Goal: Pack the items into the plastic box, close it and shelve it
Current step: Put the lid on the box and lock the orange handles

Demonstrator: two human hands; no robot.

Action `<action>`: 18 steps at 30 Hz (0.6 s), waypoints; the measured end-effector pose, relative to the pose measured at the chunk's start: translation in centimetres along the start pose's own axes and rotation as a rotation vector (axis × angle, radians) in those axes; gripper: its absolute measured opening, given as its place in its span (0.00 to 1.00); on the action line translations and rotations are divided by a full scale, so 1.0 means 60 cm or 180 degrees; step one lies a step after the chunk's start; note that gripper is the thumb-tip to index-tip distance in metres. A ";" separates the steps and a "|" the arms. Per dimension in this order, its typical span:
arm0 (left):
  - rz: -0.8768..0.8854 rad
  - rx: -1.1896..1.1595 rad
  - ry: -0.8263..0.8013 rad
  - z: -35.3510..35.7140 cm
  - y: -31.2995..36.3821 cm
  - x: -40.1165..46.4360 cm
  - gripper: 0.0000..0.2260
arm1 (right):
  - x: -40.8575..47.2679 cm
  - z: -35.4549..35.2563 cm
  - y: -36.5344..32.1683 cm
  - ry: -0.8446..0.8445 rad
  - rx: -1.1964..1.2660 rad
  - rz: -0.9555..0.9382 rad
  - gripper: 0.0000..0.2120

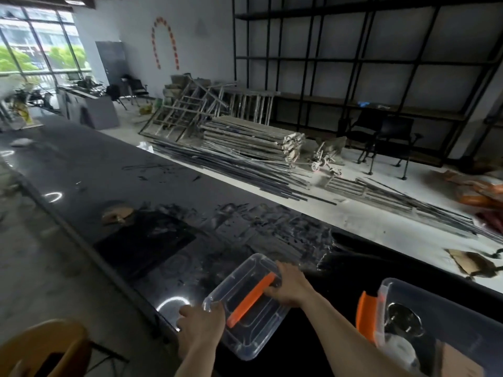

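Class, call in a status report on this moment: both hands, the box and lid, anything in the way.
Left hand and right hand both grip the clear lid with the orange handle. Box open at right, items inside. Nothing blocking between them.

Both hands (pixel 202 319) forward (fingers curled)

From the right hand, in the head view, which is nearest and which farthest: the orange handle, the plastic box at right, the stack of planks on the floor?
Measured from the right hand:
1. Orange handle: under its fingers, on the clear lid.
2. Plastic box: to the right, on the counter.
3. Stack of planks: far ahead, on the floor.
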State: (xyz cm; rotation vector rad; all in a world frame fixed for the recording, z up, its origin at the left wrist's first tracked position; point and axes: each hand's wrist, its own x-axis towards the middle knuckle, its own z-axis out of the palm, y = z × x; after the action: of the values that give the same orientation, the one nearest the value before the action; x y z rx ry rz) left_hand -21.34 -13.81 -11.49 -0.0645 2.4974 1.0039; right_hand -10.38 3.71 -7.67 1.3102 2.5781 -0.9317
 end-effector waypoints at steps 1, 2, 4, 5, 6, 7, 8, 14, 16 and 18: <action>-0.0008 -0.0048 -0.0009 0.002 0.000 -0.002 0.32 | 0.006 0.006 0.000 -0.0062 -0.0027 0.0039 0.52; 0.0024 -0.0047 -0.0035 0.005 0.000 -0.003 0.31 | 0.005 0.009 -0.002 -0.0099 -0.0052 0.0114 0.53; 0.0089 0.0007 -0.0104 0.011 0.002 -0.003 0.28 | -0.003 0.012 -0.004 0.0001 -0.0069 0.0298 0.47; 0.0133 0.0013 -0.0119 0.014 0.002 0.000 0.27 | -0.003 0.014 -0.002 0.0140 -0.0060 0.0390 0.41; 0.0222 0.0005 -0.0081 0.016 0.002 0.004 0.26 | -0.004 0.014 0.001 0.0310 -0.0025 0.0481 0.34; 0.0352 -0.0025 -0.0012 0.018 0.004 0.006 0.23 | -0.007 0.010 0.003 0.0464 0.0050 0.0576 0.29; 0.0500 -0.0092 0.0059 0.018 0.008 0.009 0.21 | -0.012 0.003 0.005 0.0596 0.0123 0.0656 0.26; 0.1256 -0.1199 0.0135 0.004 0.120 -0.022 0.11 | -0.060 -0.099 0.035 0.1223 0.0481 0.0696 0.22; 0.1624 -0.1316 0.0124 -0.003 0.178 -0.048 0.08 | -0.093 -0.148 0.055 0.1604 0.0658 0.0707 0.22; 0.1991 -0.1352 0.0039 -0.001 0.231 -0.088 0.10 | -0.135 -0.194 0.084 0.2022 0.0795 0.0702 0.21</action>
State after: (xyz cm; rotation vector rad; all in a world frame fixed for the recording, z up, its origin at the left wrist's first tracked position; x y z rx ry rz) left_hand -19.45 -4.30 -0.25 0.6144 2.3057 1.7681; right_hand 0.56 6.82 2.17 2.2173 2.6987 -0.9330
